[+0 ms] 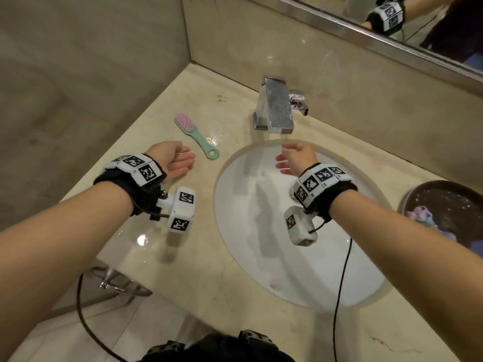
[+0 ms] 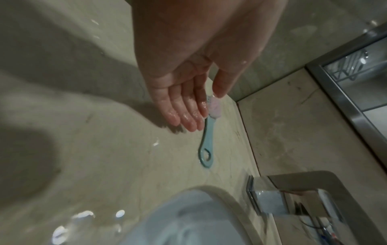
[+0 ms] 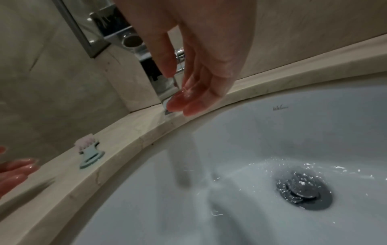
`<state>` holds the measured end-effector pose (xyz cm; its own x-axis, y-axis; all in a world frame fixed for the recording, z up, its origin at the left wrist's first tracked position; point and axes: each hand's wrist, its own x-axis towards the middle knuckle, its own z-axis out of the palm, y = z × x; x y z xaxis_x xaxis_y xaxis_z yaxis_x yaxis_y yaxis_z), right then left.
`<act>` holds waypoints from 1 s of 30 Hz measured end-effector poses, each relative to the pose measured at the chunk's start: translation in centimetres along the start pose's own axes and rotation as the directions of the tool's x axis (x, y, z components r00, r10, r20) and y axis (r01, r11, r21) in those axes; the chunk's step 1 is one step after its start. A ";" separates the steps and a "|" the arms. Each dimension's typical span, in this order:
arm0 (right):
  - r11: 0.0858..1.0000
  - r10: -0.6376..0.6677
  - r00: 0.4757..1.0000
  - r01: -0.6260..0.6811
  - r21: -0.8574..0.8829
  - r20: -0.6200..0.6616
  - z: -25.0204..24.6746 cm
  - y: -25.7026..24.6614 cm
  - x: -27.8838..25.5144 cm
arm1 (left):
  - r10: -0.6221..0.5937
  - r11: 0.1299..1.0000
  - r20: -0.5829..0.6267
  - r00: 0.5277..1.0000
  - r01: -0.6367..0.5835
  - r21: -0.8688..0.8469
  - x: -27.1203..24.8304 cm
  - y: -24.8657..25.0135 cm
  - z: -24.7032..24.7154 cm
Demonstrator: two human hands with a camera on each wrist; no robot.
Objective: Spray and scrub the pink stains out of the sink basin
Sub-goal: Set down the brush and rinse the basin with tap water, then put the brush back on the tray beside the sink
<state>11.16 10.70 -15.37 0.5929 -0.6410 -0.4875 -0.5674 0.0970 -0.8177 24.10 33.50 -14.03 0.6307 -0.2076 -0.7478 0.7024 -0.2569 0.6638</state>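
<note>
The white oval sink basin (image 1: 261, 231) is set in a beige marble counter; its wet wall (image 3: 251, 140) and metal drain (image 3: 303, 187) show in the right wrist view. A teal brush with pink bristles (image 1: 194, 134) lies on the counter left of the basin, also seen as the brush (image 2: 206, 140). My left hand (image 1: 177, 160) hovers over the counter just left of the brush, wet fingers (image 2: 184, 112) straight, holding nothing. My right hand (image 1: 292, 159) hangs over the basin's far rim below the spout, wet fingers (image 3: 188, 102) loosely extended and empty.
A square chrome faucet (image 1: 277, 108) stands behind the basin. A dark round dish (image 1: 444, 210) holding a pale object sits at the right. A mirror (image 1: 392, 19) runs along the back wall. A metal rail (image 1: 115, 283) juts below the counter's front edge.
</note>
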 end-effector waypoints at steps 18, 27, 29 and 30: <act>0.828 -0.234 0.964 0.268 -0.492 0.129 11.4 -2.3 -1.9 | -0.011 0.988 -0.047 0.999 0.003 -0.157 -0.6 -1.3 -7.8; 0.693 -0.234 0.966 0.248 -0.677 0.114 14.3 -2.9 -1.0 | -0.040 0.979 -0.067 0.997 0.026 -0.204 0.3 -2.2 -10.6; 0.665 -0.245 0.963 0.254 -0.702 0.115 14.6 -3.0 -0.8 | -0.042 0.978 -0.067 0.997 0.027 -0.209 0.5 -2.4 -11.1; 0.649 -0.254 0.960 0.261 -0.714 0.120 14.7 -2.9 -0.7 | -0.042 0.977 -0.065 0.997 0.027 -0.211 0.6 -2.4 -11.2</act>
<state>20.79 22.08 -17.10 0.7818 -0.5485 -0.2965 -0.6216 -0.6484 -0.4394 26.50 44.60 -15.89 0.6207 -0.1348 -0.7723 0.7732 -0.0576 0.6315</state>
